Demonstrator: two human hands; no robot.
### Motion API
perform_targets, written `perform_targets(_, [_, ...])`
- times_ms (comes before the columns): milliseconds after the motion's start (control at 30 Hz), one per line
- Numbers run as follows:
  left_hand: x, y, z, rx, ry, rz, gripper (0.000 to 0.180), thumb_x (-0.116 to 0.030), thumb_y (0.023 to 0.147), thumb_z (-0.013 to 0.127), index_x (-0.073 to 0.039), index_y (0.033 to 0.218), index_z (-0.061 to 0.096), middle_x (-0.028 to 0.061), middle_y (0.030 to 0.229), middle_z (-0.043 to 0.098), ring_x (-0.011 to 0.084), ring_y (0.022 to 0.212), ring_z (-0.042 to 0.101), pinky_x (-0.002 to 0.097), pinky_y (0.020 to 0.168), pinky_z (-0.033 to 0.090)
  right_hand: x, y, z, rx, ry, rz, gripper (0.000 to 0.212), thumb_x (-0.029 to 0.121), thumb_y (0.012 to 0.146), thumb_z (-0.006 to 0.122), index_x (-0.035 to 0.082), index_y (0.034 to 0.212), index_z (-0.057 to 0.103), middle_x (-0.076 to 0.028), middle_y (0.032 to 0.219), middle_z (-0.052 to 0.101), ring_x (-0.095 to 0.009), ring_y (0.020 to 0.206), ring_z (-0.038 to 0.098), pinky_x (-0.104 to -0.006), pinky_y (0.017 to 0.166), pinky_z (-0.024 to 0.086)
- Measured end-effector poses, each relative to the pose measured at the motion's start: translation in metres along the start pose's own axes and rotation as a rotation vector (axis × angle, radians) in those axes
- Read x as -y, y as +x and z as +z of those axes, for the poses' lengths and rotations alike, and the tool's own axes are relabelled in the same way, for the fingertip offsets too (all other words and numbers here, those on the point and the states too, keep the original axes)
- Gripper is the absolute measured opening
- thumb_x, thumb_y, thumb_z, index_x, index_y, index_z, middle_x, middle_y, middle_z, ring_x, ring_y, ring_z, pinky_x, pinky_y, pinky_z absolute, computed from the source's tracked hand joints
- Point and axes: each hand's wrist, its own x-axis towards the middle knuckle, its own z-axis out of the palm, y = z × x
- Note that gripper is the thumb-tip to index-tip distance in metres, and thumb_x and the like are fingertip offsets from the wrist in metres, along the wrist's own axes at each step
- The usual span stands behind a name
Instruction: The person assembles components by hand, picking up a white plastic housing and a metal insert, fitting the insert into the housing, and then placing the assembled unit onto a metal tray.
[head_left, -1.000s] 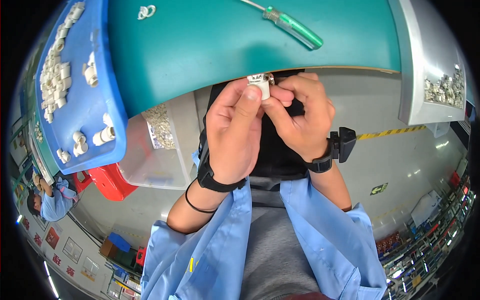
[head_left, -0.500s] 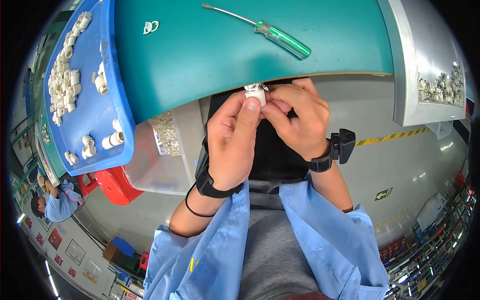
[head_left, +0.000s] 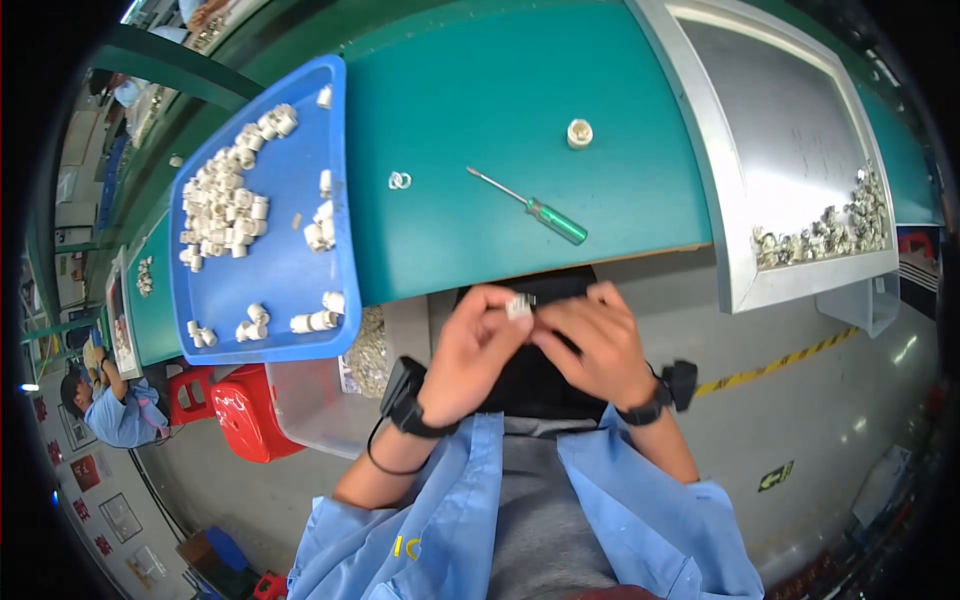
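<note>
pinched between thumb and fingertips, a small white fitting [head_left: 519, 305] sat in the left hand [head_left: 470, 352], just off the near edge of the green table [head_left: 430, 235]; the right hand [head_left: 603, 345] was right up beside it, fingers curled in toward its right side, but things were too blurry there to tell whether they'd closed on anything; a tiny darker bit showed near the fitting's upper right, no telling if it was loose or attached

as for the step, best guess is fine two-handed fingertip work on that one piece, left hand acting as the clamp, right hand doing the fiddly bit; the green-handled screwdriver [head_left: 545, 212] lay untouched on the table, so it looked like a no-tool moment; a similar white piece [head_left: 579, 134] stood alone farther back, and a couple of white rings [head_left: 400, 181] lay off to the left

next move, judging by the pose, called for a steady left pinch and a small, light touch from the right fingertips, without tipping the fitting; a slip seemed the main risk, since it was held past the table edge with no tabletop under it
</note>
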Motion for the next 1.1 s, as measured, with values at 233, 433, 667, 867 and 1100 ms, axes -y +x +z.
perform_targets(233, [-0.137, 0.015, -0.03, -0.082, 0.976, 0.654, 0.024, -0.01, 0.089, 0.07, -0.002, 0.11, 0.061, 0.0029, 0.093, 0.065, 0.0122, 0.086, 0.056, 0.0284, 0.081, 0.046, -0.027, -0.009, -0.141, -0.461, -0.402, 0.212, 0.019, 0.009, 0.088, 0.067, -0.004, 0.102, 0.065, -0.012, 0.092, 0.068, -0.027, 0.081, 0.066, -0.0384, 0.075, 0.049])
perform_targets(433, [-0.215, 0.213, -0.096, -0.291, 1.16, 0.681, 0.03, -0.027, 0.086, 0.073, -0.004, 0.104, 0.067, 0.0048, 0.09, 0.067, 0.0161, 0.082, 0.061, 0.0298, 0.074, 0.049, -0.075, 0.017, -0.185, -0.199, -0.764, 0.328, 0.018, 0.01, 0.09, 0.066, 0.0, 0.105, 0.065, -0.009, 0.104, 0.063, -0.029, 0.093, 0.06, -0.0381, 0.082, 0.047])
perform_targets(667, [-0.208, 0.35, -0.124, -0.4, 1.484, 0.445, 0.036, -0.034, 0.085, 0.072, -0.009, 0.111, 0.068, 0.006, 0.097, 0.07, 0.0256, 0.093, 0.067, 0.0368, 0.083, 0.052, -0.062, 0.025, -0.19, -0.036, -0.627, 0.45, 0.017, 0.013, 0.088, 0.067, 0.003, 0.102, 0.065, -0.008, 0.097, 0.06, -0.027, 0.094, 0.057, -0.0391, 0.092, 0.04])
perform_targets(867, [-0.232, 0.299, -0.131, -0.515, 1.299, 0.722, 0.037, -0.035, 0.086, 0.07, -0.007, 0.112, 0.067, 0.0098, 0.099, 0.07, 0.0262, 0.091, 0.067, 0.0373, 0.083, 0.052, -0.064, 0.028, -0.191, 0.083, -0.57, 0.442, 0.012, 0.012, 0.089, 0.066, 0.005, 0.098, 0.064, -0.007, 0.096, 0.06, -0.025, 0.095, 0.055, -0.0392, 0.097, 0.034])
perform_targets(1100, [-0.199, 0.137, -0.177, -0.347, 1.618, 0.509, 0.026, -0.02, 0.088, 0.066, -0.001, 0.106, 0.065, 0.0153, 0.093, 0.07, 0.028, 0.083, 0.068, 0.0389, 0.076, 0.054, -0.067, 0.029, -0.183, 0.038, -0.575, 0.3, 0.006, 0.008, 0.092, 0.062, 0.004, 0.097, 0.06, -0.007, 0.094, 0.059, -0.026, 0.095, 0.052, -0.0376, 0.097, 0.035])
